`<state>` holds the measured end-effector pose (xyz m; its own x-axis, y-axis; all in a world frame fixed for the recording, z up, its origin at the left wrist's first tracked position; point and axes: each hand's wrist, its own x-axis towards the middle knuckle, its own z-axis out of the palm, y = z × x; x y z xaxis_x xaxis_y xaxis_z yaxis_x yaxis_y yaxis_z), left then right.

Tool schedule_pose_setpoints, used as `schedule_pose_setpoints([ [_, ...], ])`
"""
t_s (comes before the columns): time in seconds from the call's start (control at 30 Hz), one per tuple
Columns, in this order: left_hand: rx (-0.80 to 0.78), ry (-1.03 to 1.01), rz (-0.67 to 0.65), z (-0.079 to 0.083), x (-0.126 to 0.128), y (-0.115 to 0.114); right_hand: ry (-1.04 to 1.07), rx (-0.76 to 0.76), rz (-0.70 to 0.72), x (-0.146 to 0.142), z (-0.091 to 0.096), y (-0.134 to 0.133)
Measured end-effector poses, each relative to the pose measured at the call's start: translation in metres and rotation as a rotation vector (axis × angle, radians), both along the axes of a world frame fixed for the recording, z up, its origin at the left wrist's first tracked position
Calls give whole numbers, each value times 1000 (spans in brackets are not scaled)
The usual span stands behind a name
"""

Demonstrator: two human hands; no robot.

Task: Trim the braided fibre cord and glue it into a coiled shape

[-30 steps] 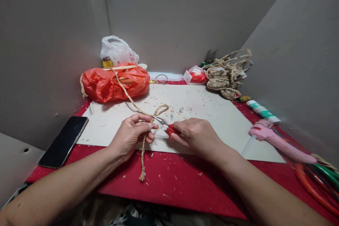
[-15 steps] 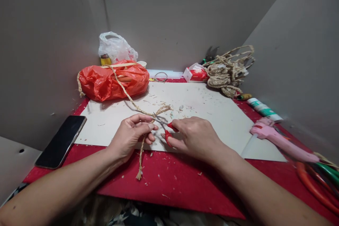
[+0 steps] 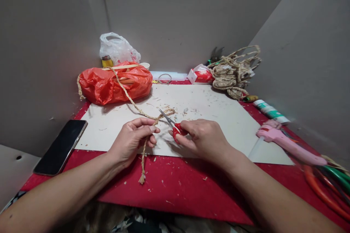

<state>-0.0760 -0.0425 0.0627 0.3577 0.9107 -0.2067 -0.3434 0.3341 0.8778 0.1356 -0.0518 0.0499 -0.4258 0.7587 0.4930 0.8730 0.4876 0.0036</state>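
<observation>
My left hand (image 3: 131, 140) pinches a braided jute rope (image 3: 142, 160) above a white board (image 3: 218, 120). The rope's frayed end hangs down over the red table cover, and its other part runs back over a red plastic bag (image 3: 109, 85). My right hand (image 3: 203, 138) grips small red-handled scissors (image 3: 172, 125). Their blades point up and left and touch the rope's loop just right of my left fingers.
A black phone (image 3: 60, 146) lies at the left edge. A pink glue gun (image 3: 287, 143) and coloured cables lie on the right, a white tube (image 3: 269, 111) behind them. Jute coils (image 3: 232, 76), a red packet (image 3: 201, 75) and a white bag (image 3: 117, 49) stand at the back. Grey walls close in around.
The scissor blades closed on the rope, opened, and now sit closed and tilted up by the loop. Both hands stayed nearly in place; the rope's hanging end shifted slightly left.
</observation>
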Motion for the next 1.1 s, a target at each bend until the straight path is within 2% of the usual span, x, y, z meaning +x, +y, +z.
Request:
schedule_pose_setpoints([
  [0.13, -18, -10, 1, 0, 0, 0, -26, -73, 20, -4, 4, -4],
  [0.3, -27, -24, 6, 2, 1, -1, -129, -122, -49, -9, 5, -5],
  [0.43, -44, -16, 11, 1, 2, 0, -156, -74, -55, -8, 2, -4],
  [0.6, -78, -14, 13, 1, 1, 2, -127, 10, 7, -5, -3, -3],
  [0.7, -85, -25, -11, 1, 1, 4, 4, 4, 38, -2, -3, -1],
  [0.83, -138, -31, -64, 2, 1, 4, 410, -77, -1, 4, 0, 5],
  [0.93, -177, -23, -97, 1, 1, 2, 637, -200, 4, 3, 1, 9],
  [1.1, -176, -56, -142, 0, 0, 0, 835, -420, 115, -8, 1, 7],
])
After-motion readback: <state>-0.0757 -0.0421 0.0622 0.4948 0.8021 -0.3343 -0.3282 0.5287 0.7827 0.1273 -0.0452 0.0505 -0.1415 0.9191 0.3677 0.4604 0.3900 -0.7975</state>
